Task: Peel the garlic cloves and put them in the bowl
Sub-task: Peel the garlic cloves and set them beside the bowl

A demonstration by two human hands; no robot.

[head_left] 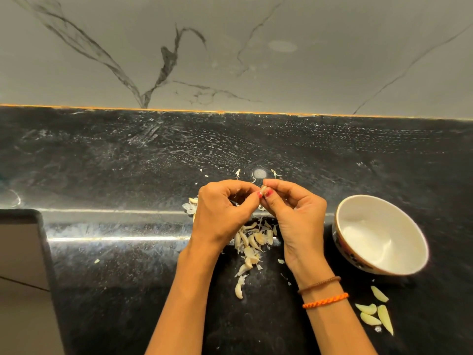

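Step in hand: a single garlic clove (263,188) is being peeled; judged as mid-peel, since the skin is not seen to be fully off.
Left hand (222,208): fingers are curled inward, and the clove is pinched at the fingertips from the left side.
Right hand (294,208): fingers are curled likewise, and the same clove is pinched from the right side by the thumb and forefinger.
Grip state: both grips are pressed together on the clove; neither is spread.
Clove position: it is held above the table (102,162), between the two sets of fingertips, just beyond the pile of unpeeled cloves (252,242).
Clove axis: too little of the clove is visible to tell how its long axis lies.
Bowl (380,235): it stands on the table to the right of the hands, well apart from the clove; no cloves are seen inside it.
Key relation: the bowl lies to the right of and nearer than the held clove, so the right hand is judged the nearer one for the drop.
Peeled cloves (375,312): four pale pieces lie on the table in front of the bowl, not in it.
Progress: judged early, as the pile is untouched and the bowl holds nothing visible.
Risk: a slick clove may slip from a fingertip pinch.
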